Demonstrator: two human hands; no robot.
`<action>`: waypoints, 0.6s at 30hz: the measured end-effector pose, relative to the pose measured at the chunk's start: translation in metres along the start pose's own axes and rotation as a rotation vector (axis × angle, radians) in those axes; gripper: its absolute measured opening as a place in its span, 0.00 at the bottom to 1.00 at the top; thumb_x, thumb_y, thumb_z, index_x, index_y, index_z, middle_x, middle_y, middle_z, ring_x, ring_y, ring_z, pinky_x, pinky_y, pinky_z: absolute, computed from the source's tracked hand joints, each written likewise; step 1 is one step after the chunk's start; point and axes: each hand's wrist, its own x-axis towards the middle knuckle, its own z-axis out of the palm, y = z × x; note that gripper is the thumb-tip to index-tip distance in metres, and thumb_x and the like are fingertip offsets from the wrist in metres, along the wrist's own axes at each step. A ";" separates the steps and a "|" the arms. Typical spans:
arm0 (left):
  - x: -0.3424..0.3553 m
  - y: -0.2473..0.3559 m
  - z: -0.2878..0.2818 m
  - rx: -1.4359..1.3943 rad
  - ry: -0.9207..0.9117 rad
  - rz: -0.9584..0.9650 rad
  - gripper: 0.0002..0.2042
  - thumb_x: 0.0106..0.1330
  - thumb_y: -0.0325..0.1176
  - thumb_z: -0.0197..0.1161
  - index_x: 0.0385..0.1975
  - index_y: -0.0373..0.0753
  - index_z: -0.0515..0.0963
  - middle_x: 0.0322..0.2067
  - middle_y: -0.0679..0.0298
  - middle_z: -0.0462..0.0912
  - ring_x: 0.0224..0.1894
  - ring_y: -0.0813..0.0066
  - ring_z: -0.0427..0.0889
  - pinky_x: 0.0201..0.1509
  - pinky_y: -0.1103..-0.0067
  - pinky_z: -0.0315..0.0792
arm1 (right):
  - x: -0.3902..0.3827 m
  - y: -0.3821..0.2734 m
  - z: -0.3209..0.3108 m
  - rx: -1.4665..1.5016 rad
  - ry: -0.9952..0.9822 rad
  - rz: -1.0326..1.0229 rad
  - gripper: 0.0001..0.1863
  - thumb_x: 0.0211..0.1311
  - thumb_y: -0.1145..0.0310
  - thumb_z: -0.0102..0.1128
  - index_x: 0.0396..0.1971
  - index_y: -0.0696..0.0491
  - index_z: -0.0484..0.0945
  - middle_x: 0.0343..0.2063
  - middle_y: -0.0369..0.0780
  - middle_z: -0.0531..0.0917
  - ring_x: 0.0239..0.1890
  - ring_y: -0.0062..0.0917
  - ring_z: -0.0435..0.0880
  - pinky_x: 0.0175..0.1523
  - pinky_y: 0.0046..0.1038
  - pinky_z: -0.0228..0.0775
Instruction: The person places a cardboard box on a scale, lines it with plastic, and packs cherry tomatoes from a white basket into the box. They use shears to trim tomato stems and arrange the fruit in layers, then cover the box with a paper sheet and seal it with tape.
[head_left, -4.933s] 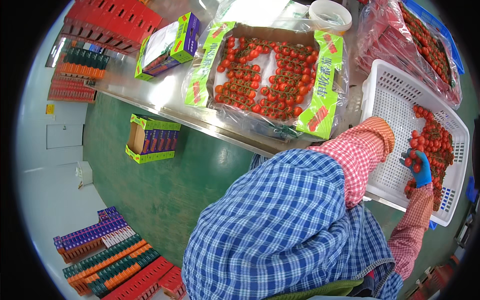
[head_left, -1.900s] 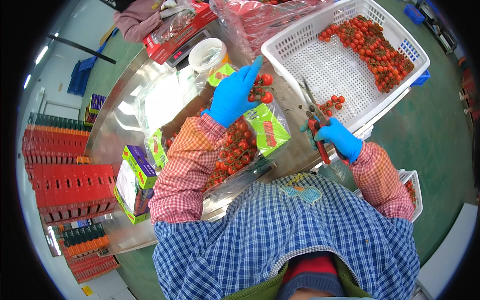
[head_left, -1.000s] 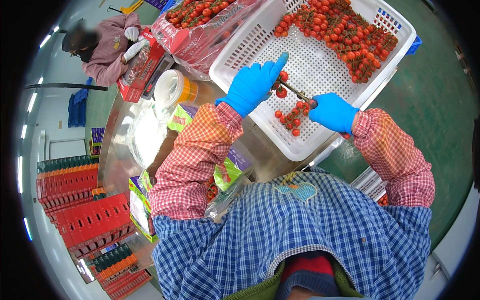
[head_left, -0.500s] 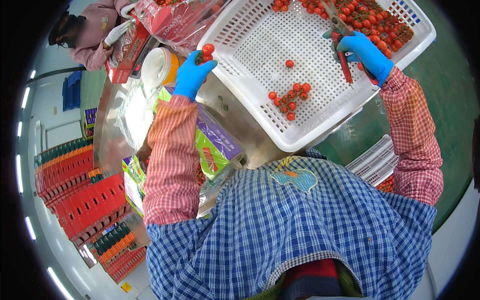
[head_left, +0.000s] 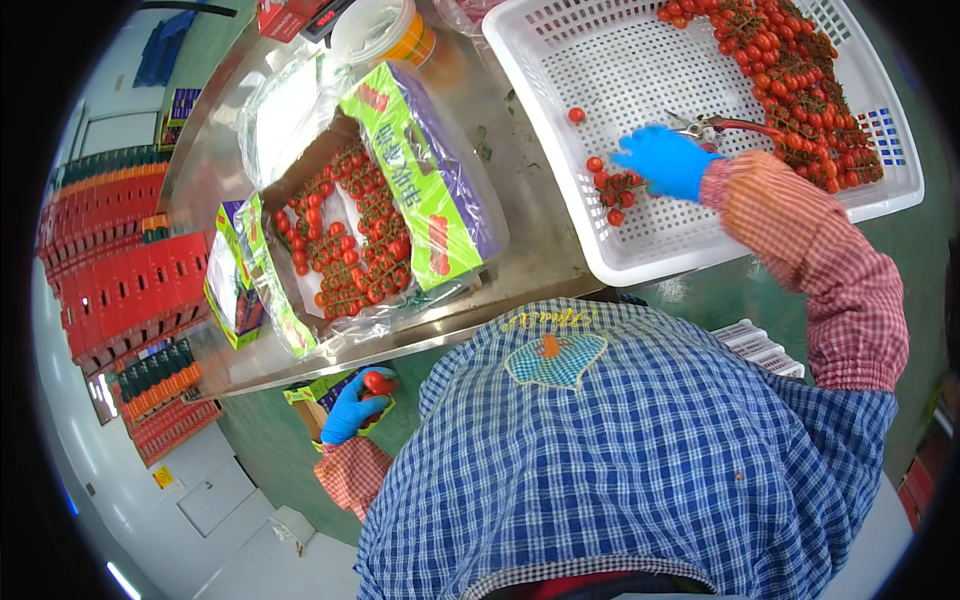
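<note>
Low at the left, below the table edge, my left hand [head_left: 352,412] in a blue glove is closed around red cherry tomatoes [head_left: 380,382]. It hovers over a small green and purple box [head_left: 322,392], partly hidden by the hand. My right hand [head_left: 672,163], also blue-gloved, reaches into the white perforated crate [head_left: 625,268]. Its fingers are spread over a small vine cluster of cherry tomatoes [head_left: 612,190], partly covering it; whether they touch is unclear. Just beyond this hand lie red-handled pruning shears [head_left: 745,126]. One loose tomato [head_left: 577,115] sits nearby.
Many vine tomatoes [head_left: 790,90] fill the crate's right side. On the metal table [head_left: 520,220] stand an open box [head_left: 425,180] of vine tomatoes wrapped in clear film and a white-lidded tub [head_left: 375,30]. Red crates [head_left: 135,290] are stacked at the far left.
My left hand has dropped from beside the crate to below the table edge, still with tomatoes. The right hand has put the shears down in the crate and moved left to the small cluster.
</note>
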 end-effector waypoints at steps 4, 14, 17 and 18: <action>0.012 -0.036 -0.044 -0.136 0.251 -0.035 0.17 0.53 0.31 0.58 0.44 0.36 0.72 0.32 0.65 0.77 0.31 0.78 0.74 0.35 0.83 0.69 | 0.010 0.004 0.010 0.229 -0.410 0.159 0.23 0.45 0.74 0.54 0.47 0.51 0.71 0.38 0.43 0.78 0.37 0.33 0.79 0.37 0.31 0.72; 0.086 -0.116 -0.114 -0.577 0.521 0.252 0.18 0.59 0.34 0.56 0.49 0.46 0.66 0.17 0.72 0.65 0.12 0.87 0.60 0.12 0.88 0.52 | -0.006 -0.040 -0.154 1.549 -0.050 0.367 0.26 0.47 0.72 0.48 0.51 0.55 0.70 0.36 0.41 0.80 0.34 0.20 0.77 0.39 0.21 0.70; 0.137 -0.127 -0.110 -0.484 0.623 0.071 0.13 0.56 0.37 0.58 0.41 0.49 0.68 0.13 0.73 0.63 0.08 0.85 0.58 0.07 0.85 0.49 | 0.070 -0.147 -0.157 1.638 -0.315 -0.057 0.26 0.49 0.73 0.48 0.53 0.55 0.70 0.42 0.41 0.79 0.39 0.20 0.77 0.45 0.20 0.68; 0.150 -0.127 -0.108 -0.427 0.627 0.059 0.15 0.55 0.37 0.58 0.42 0.48 0.67 0.13 0.73 0.64 0.08 0.85 0.59 0.08 0.85 0.49 | 0.097 -0.184 -0.145 1.638 -0.405 -0.136 0.25 0.49 0.72 0.49 0.52 0.54 0.71 0.43 0.40 0.78 0.41 0.20 0.77 0.48 0.19 0.66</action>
